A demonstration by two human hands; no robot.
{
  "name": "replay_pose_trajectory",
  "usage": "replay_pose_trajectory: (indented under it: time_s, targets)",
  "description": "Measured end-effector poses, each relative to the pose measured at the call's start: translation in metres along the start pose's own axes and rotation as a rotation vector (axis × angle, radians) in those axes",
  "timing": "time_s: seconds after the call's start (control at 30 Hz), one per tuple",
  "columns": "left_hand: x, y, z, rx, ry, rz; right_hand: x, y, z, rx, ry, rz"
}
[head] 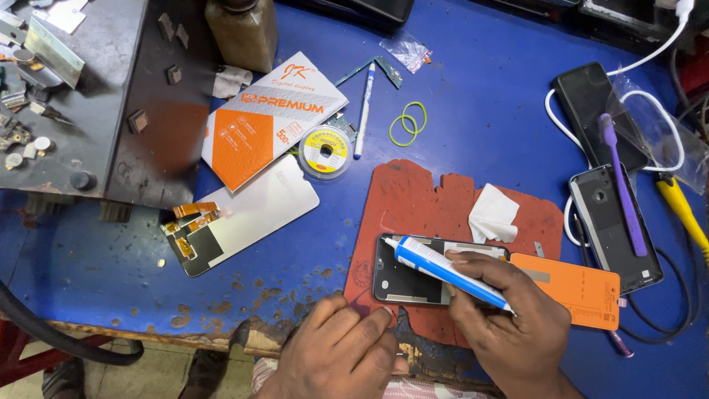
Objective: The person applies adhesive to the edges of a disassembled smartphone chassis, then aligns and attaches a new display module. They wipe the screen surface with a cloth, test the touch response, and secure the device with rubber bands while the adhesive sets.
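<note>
The right hand [509,314] grips a blue-and-white glue tube [443,270] slanting far-left, nozzle over the far-left corner of the phone frame [413,284] lying lengthwise left-right, while the left hand [340,351] rests empty, fingers loosely curled, just near-left of it.

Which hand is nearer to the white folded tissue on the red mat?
Right. The right hand holds the blue and white glue tube just below the white tissue. The left hand rests farther away, at the mat's lower left edge.
</note>
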State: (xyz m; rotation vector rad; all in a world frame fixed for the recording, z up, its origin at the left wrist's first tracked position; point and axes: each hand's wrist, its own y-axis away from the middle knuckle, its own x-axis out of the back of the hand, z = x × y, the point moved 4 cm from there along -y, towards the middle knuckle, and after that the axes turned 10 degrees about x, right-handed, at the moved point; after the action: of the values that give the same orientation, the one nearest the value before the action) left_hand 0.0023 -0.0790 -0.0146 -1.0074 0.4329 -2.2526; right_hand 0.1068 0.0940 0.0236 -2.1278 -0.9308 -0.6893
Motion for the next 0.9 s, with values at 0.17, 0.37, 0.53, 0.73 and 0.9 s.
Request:
replay_pose_trajectory:
  time_s: [0.17, 0.37, 0.53, 0.73, 0.9]
  targets:
    - [-0.001, -0.001, -0.001, -0.019, -0.012, -0.003, 0.0, 0.001, 0.001, -0.007, 0.009, -0.013]
    - [-0.002, 0.0, 0.0, 0.008, -0.012, -0.023, 0.001, 0.004, 0.002, 0.037, 0.019, -0.023]
    - [-0.003, 0.0, 0.0, 0.016, -0.034, -0.017, 0.001, 0.008, 0.003, 0.054, -0.003, -0.031]
    - [-0.004, 0.0, 0.0, 0.03, -0.048, -0.02, 0.002, 0.011, 0.005, 0.04, 0.01, -0.048]
    - [-0.004, 0.0, 0.0, 0.04, -0.024, -0.023, 0.002, 0.012, 0.005, 0.045, 0.014, -0.041]
